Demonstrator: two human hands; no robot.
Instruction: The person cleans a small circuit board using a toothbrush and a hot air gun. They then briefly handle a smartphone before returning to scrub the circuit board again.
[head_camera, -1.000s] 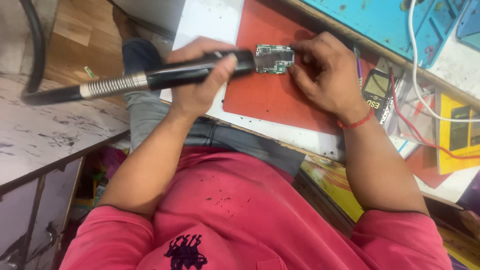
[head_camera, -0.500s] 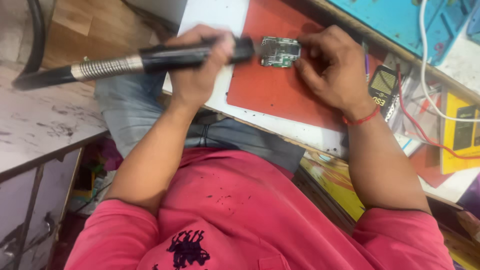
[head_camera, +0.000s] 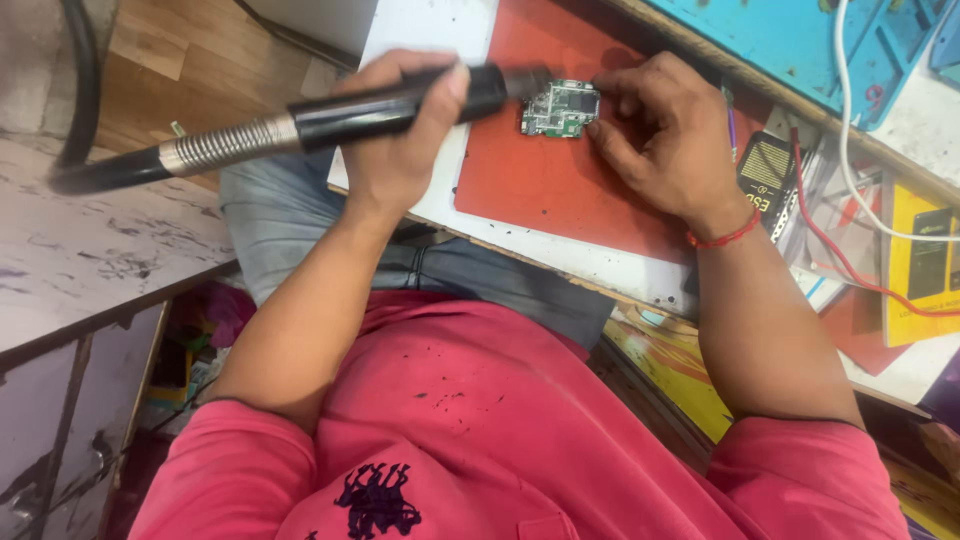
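My left hand (head_camera: 400, 140) grips a black hot-air wand (head_camera: 380, 105) with a metal spring collar and a thick hose running off to the left. Its nozzle points at a small green circuit board (head_camera: 558, 108) lying on a red work mat (head_camera: 560, 190). My right hand (head_camera: 665, 135) rests on the mat at the board's right edge, fingers curled against it and pinching a thin tool that is mostly hidden. A red thread band circles that wrist.
A black multimeter (head_camera: 765, 170) with red leads lies right of the mat. Behind it are a blue mat (head_camera: 790, 40), a white cable and a yellow box (head_camera: 925, 260). A marbled grey counter (head_camera: 90, 250) stands at left, over a wooden floor.
The view has shifted slightly. The wand and both hands stay at the board, the nozzle a touch closer to it.
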